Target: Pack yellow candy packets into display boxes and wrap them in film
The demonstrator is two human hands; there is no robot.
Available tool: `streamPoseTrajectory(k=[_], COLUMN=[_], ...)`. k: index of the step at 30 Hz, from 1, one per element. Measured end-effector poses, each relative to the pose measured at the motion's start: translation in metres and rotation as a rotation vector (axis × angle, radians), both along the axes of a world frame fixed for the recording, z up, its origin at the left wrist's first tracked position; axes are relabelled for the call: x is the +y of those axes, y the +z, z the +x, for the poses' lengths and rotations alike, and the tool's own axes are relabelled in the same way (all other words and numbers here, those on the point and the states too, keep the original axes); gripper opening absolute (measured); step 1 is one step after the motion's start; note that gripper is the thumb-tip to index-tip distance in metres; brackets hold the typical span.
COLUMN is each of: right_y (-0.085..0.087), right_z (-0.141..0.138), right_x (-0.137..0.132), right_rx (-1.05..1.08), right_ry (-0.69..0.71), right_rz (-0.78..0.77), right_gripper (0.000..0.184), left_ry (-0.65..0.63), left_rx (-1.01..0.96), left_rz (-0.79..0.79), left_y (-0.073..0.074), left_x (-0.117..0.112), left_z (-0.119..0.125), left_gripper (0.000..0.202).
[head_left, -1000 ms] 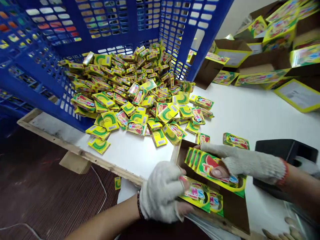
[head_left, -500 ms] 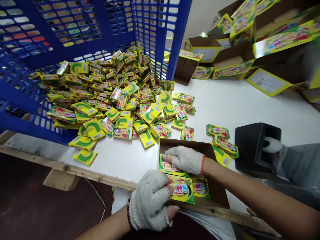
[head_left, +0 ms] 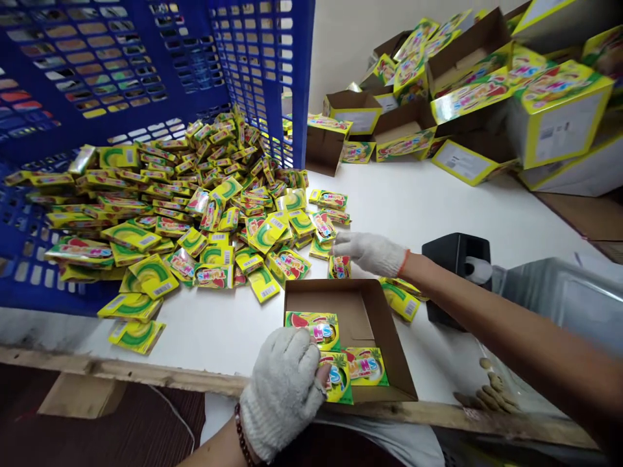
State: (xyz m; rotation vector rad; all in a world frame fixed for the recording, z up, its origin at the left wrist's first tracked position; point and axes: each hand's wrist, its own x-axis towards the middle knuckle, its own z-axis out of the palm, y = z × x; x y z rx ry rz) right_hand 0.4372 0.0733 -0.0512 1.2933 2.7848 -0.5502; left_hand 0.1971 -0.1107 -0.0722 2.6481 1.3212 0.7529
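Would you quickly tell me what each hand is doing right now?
Left hand: closed on a packet in the cardboard box.
Right hand: open, reaching over the loose packets.

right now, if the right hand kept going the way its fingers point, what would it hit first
Probably the loose packets at the near edge of the pile. The right hand points left at them, fingers almost there; depth is hard to judge.

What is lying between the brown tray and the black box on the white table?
In the head view, a few yellow-green packets lie between the brown tray and the black box, under the right hand's forearm.
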Motion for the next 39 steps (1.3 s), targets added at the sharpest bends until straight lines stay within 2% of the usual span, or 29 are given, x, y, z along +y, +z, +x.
streamPoseTrajectory(k=[3, 5, 8, 10, 14, 16, 18, 21, 24, 26, 28, 31, 33, 35, 39], right_y=[-0.024, -0.030, -0.026, -0.021, -0.020, -0.017, -0.006, 0.030, 0.070, 0.080, 0.072, 0.037, 0.016, 0.003, 0.003], right_z=[0.015, 0.023, 0.031, 0.032, 0.018, 0.011, 0.011, 0.022, 0.025, 0.013, -0.005, -0.031, -0.038, -0.038, -0.033], right_x=[0.015, 0.015, 0.010, 0.005, -0.001, -0.001, -0.002, -0.015, -0.046, -0.072, -0.093, -0.109, -0.111, -0.111, -0.116], right_rx=[-0.195, -0.231, -0.288, -0.302, -0.326, -0.333, -0.325, -0.189, -0.027, -0.095, -0.267, -0.456, -0.481, -0.475, -0.458], right_ry=[0.044, 0.016, -0.213, -0.375, -0.548, -0.585, -0.607, -0.612, -0.418, -0.211, -0.023, 0.125, 0.125, 0.093, 0.013], right_rz=[-0.018, -0.023, -0.064, -0.064, -0.016, -0.041, -0.060, 0.004, -0.002, -0.095, -0.104, -0.037, -0.027, -0.044, -0.032], right_gripper=[0.042, 0.044, 0.033, 0.033, 0.048, 0.050, 0.045, 0.047, 0.054, 0.045, 0.030, 0.020, 0.021, 0.021, 0.022], left_ry=[-0.001, -0.010, -0.015, -0.019, -0.022, -0.025, -0.026, -0.025, -0.023, -0.021, -0.024, -0.028, -0.025, -0.017, -0.028], left_rx=[0.000, -0.013, -0.022, -0.016, 0.031, 0.064, 0.078, 0.073, 0.061, 0.059, 0.068, 0.085, 0.091, 0.092, 0.095], left_rz=[-0.007, 0.007, 0.032, 0.042, 0.027, 0.017, 0.017, 0.002, -0.021, -0.032, -0.040, -0.033, -0.026, -0.019, -0.014], left_y=[0.000, 0.000, -0.001, 0.000, 0.004, 0.006, 0.007, 0.006, 0.003, 0.002, 0.002, 0.003, 0.004, 0.007, 0.012], left_x=[0.000, 0.000, 0.001, 0.002, 0.003, 0.003, 0.003, 0.001, -0.001, -0.001, -0.001, 0.000, 0.000, 0.000, 0.003], left_z=[0.000, 0.000, 0.000, 0.001, 0.001, 0.001, 0.000, 0.000, -0.001, -0.001, -0.001, -0.001, -0.001, 0.000, 0.000], left_gripper=[0.018, 0.017, 0.019, 0.020, 0.020, 0.021, 0.019, 0.015, 0.014, 0.014, 0.015, 0.016, 0.017, 0.018, 0.016])
